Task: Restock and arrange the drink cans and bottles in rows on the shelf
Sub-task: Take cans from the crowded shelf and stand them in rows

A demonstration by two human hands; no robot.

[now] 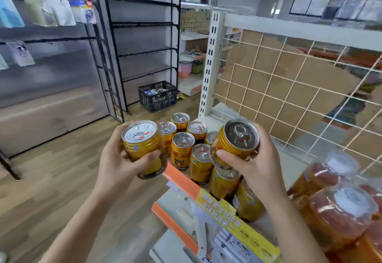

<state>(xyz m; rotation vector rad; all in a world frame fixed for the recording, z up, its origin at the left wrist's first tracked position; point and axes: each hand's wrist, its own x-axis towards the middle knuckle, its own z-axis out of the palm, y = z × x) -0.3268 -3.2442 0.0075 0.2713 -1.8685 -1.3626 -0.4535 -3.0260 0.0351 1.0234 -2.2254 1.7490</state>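
My left hand grips a gold drink can upright, held out in front of the shelf's left end. My right hand grips a second gold can, tilted, just above the cans standing on the shelf. Several gold cans stand in rows on the white shelf behind its orange price strip. At the right, orange-brown bottles with white caps stand on the same shelf, blurred.
A white wire grid with cardboard behind it backs the shelf. A lower shelf juts out beneath. On the wooden floor stand a black crate and black empty racks. Packets hang on the left wall.
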